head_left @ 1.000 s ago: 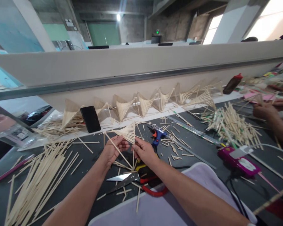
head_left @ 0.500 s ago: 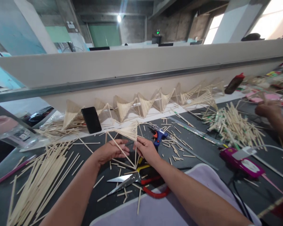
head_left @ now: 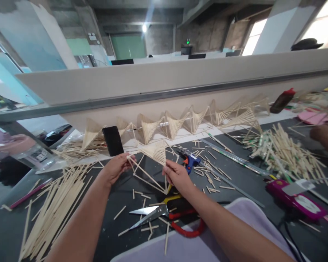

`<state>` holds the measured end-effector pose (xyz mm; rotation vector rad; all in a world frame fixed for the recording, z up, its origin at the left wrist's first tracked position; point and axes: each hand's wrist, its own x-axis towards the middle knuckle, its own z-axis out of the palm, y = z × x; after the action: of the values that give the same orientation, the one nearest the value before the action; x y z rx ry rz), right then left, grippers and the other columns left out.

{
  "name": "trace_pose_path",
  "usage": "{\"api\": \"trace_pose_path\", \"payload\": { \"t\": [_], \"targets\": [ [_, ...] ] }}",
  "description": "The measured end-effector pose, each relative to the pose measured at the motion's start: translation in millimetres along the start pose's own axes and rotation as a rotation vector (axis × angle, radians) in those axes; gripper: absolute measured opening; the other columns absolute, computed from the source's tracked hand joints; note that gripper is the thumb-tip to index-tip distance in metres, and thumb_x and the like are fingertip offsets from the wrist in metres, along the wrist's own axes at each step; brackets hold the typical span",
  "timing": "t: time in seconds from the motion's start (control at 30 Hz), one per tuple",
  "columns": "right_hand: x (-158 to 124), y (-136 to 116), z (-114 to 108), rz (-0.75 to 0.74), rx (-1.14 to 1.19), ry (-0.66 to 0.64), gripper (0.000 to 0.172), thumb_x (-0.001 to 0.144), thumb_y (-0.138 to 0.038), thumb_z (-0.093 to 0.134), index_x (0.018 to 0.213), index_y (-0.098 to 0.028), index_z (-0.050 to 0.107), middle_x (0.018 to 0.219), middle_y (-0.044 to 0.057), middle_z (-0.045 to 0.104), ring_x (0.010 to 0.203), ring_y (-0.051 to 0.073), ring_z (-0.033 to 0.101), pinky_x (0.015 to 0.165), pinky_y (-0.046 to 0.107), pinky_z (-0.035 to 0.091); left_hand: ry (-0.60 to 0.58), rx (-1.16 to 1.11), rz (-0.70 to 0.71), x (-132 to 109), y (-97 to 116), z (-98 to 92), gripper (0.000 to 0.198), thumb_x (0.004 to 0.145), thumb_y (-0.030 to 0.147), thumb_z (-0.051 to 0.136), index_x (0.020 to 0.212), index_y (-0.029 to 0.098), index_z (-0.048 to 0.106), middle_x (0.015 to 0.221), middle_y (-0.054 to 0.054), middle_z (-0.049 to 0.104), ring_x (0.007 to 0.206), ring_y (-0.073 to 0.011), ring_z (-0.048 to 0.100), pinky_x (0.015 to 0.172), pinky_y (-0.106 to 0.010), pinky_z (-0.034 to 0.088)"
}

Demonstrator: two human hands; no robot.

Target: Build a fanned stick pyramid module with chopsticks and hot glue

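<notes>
Between my hands is a wooden stick frame (head_left: 150, 175), with a fan of closely set sticks along its top and longer sticks meeting at a lower point. My left hand (head_left: 117, 168) pinches its left corner. My right hand (head_left: 177, 175) grips its right side, fingers closed around the upright sticks. Just below lie open scissors (head_left: 150, 214) with red and yellow handles, partly under my right forearm. A blue glue gun (head_left: 191, 162) rests beyond my right hand. Short cut sticks (head_left: 207, 178) are scattered around it.
Long sticks (head_left: 51, 214) are heaped at left, near a phone (head_left: 113, 141) and a bottle (head_left: 27, 154). Finished-looking stick frames (head_left: 150, 129) line the partition. At right are a stick pile (head_left: 289, 154), a magenta device (head_left: 295, 200) and another person's hand (head_left: 324, 134). A lilac cloth (head_left: 180, 247) lies in front.
My left hand has moved from inside the stick frame out to its left corner and closed on it. My right hand keeps its grip. The view has shifted slightly left.
</notes>
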<state>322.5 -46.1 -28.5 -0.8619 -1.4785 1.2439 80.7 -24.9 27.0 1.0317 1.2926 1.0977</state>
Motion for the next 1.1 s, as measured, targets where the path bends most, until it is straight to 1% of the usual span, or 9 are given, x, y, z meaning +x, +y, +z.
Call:
{"api": "trace_pose_path", "payload": {
  "t": [0.1, 0.27, 0.33, 0.43, 0.5, 0.67, 0.77, 0.93, 1.1],
  "targets": [
    [-2, -2, -4, -0.072, -0.066, 0.012, 0.025, 0.082, -0.041, 0.049, 0.074, -0.018, 0.054, 0.060, -0.002, 0.051, 0.038, 0.006, 0.038, 0.036, 0.020, 0.030, -0.117, -0.145, -0.078, -5, 1, 9.0, 0.024, 0.080, 0.032, 0.057, 0.080, 0.009, 0.064, 0.073, -0.012, 0.067, 0.068, -0.0160, 0.064, 0.062, -0.022, 0.050],
    [-5, -3, -11, -0.190, -0.189, 0.002, 0.024, 0.084, -0.035, 0.048, 0.069, -0.018, 0.056, 0.057, -0.001, 0.048, 0.044, 0.009, 0.040, 0.043, 0.022, 0.033, -0.187, -0.233, -0.021, -13, 6, 12.4, 0.028, 0.085, 0.033, 0.050, 0.080, 0.008, 0.063, 0.070, -0.010, 0.065, 0.062, -0.0130, 0.062, 0.060, -0.021, 0.050],
    [-6, -3, -12, -0.225, -0.205, -0.010, 0.023, 0.085, -0.034, 0.048, 0.070, -0.018, 0.057, 0.059, 0.000, 0.049, 0.047, 0.010, 0.042, 0.044, 0.023, 0.034, -0.217, -0.252, 0.008, -17, 9, 12.6, 0.030, 0.085, 0.035, 0.049, 0.079, 0.009, 0.062, 0.068, -0.008, 0.063, 0.055, -0.0106, 0.058, 0.060, -0.022, 0.050],
    [-7, -4, -12, -0.256, -0.205, -0.018, 0.024, 0.085, -0.034, 0.048, 0.070, -0.019, 0.058, 0.061, 0.001, 0.050, 0.048, 0.011, 0.042, 0.045, 0.023, 0.035, -0.297, -0.270, 0.010, -23, 12, 10.4, 0.031, 0.085, 0.038, 0.049, 0.079, 0.010, 0.061, 0.068, -0.006, 0.063, 0.045, -0.0080, 0.053, 0.072, -0.032, 0.053],
    [-7, -6, -12, -0.256, -0.202, -0.023, 0.025, 0.085, -0.035, 0.048, 0.070, -0.019, 0.058, 0.061, 0.001, 0.050, 0.047, 0.011, 0.042, 0.045, 0.023, 0.035, -0.367, -0.273, 0.009, -28, 14, 7.2, 0.031, 0.083, 0.040, 0.050, 0.083, 0.011, 0.061, 0.071, -0.006, 0.063, 0.046, -0.0092, 0.054, 0.078, -0.041, 0.051],
    [-8, -11, -11, -0.257, -0.236, -0.053, 0.027, 0.086, -0.037, 0.046, 0.070, -0.019, 0.058, 0.058, 0.001, 0.048, 0.047, 0.011, 0.042, 0.045, 0.023, 0.034, -0.507, -0.252, -0.001, -31, 15, -0.4, 0.031, 0.075, 0.040, 0.062, 0.086, 0.011, 0.062, 0.077, -0.007, 0.063, 0.053, -0.0130, 0.060, 0.080, -0.046, 0.050],
    [-6, -11, -12, -0.271, -0.236, -0.070, 0.026, 0.086, -0.035, 0.045, 0.070, -0.019, 0.057, 0.058, 0.000, 0.047, 0.049, 0.011, 0.042, 0.046, 0.023, 0.034, -0.503, -0.244, -0.003, -28, 12, -1.6, 0.027, 0.076, 0.036, 0.062, 0.083, 0.011, 0.061, 0.075, -0.007, 0.063, 0.052, -0.0120, 0.059, 0.077, -0.042, 0.052],
    [0, -8, -13, -0.193, -0.213, -0.096, 0.026, 0.085, -0.037, 0.046, 0.072, -0.018, 0.058, 0.057, -0.001, 0.047, 0.046, 0.010, 0.040, 0.044, 0.022, 0.033, -0.394, -0.296, -0.070, -16, 3, 0.9, 0.026, 0.082, 0.035, 0.054, 0.083, 0.010, 0.062, 0.067, -0.005, 0.062, 0.040, -0.0068, 0.052, 0.061, -0.032, 0.056],
    [9, 1, -11, -0.104, -0.124, -0.063, 0.024, 0.083, -0.038, 0.049, 0.089, -0.017, 0.061, 0.062, -0.001, 0.052, 0.045, 0.008, 0.040, 0.042, 0.021, 0.033, -0.352, -0.390, -0.174, -7, -1, 7.3, 0.036, 0.087, 0.040, 0.041, 0.078, 0.010, 0.059, 0.060, -0.003, 0.057, 0.037, -0.0076, 0.052, 0.041, -0.021, 0.051]
  ]
}}
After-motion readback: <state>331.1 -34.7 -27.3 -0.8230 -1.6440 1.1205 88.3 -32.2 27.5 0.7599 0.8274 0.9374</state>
